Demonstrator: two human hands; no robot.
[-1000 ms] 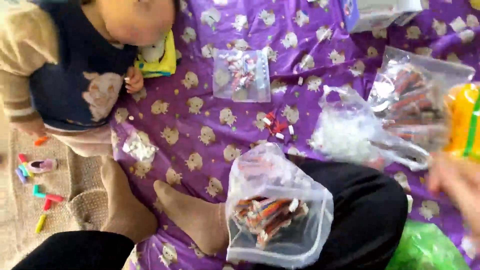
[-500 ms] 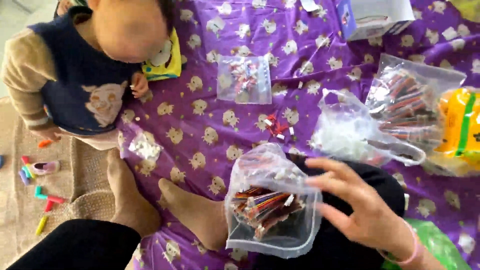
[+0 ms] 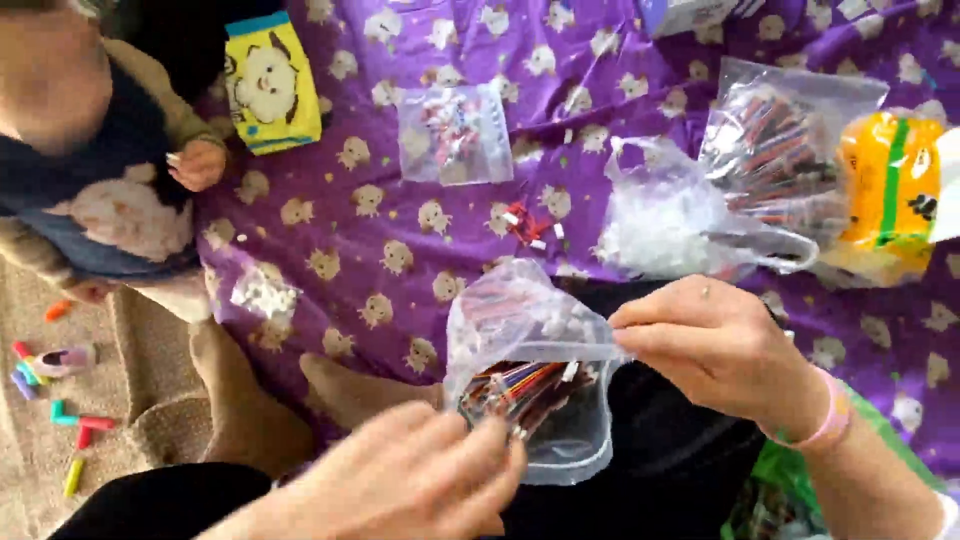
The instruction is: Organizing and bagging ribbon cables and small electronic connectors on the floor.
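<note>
1. Purple bedding [image 3: 400, 230] printed with small cream animal shapes covers most of the view, with a strip of beige carpet [image 3: 40, 440] along the left edge.
2. On the person's dark-trousered lap, low in the middle, sits a clear plastic zip bag [image 3: 540, 370], its mouth gaping upward and its lower half packed with thin red, orange and dark sticks (too small to tell what they are).
3. At the bag's upper right edge, the right hand [image 3: 720, 345] pinches the rim between thumb and fingertips, pulling it taut; a pink band circles that wrist.
4. From below, the left hand [image 3: 420, 475] comes up at the bag's lower left, fingers together and slightly curled, tips against the front of the plastic near the sticks; whether it grips anything I cannot tell.
5. Just left of the bag, two feet in tan socks [image 3: 300, 400] rest on the bedding.
6. Farther up lie a small flat bag of red and white bits [image 3: 455, 135], a few loose red and white pieces [image 3: 528, 225], a crumpled bag of white bits [image 3: 660, 220] and a larger bag of sticks [image 3: 780, 140], with a yellow packet [image 3: 890, 190] beside it.
7. At upper left, a small child in a navy vest [image 3: 110, 190] sits beside a yellow picture card [image 3: 270, 80]; coloured pieces [image 3: 60, 400] are scattered on the carpet.
</note>
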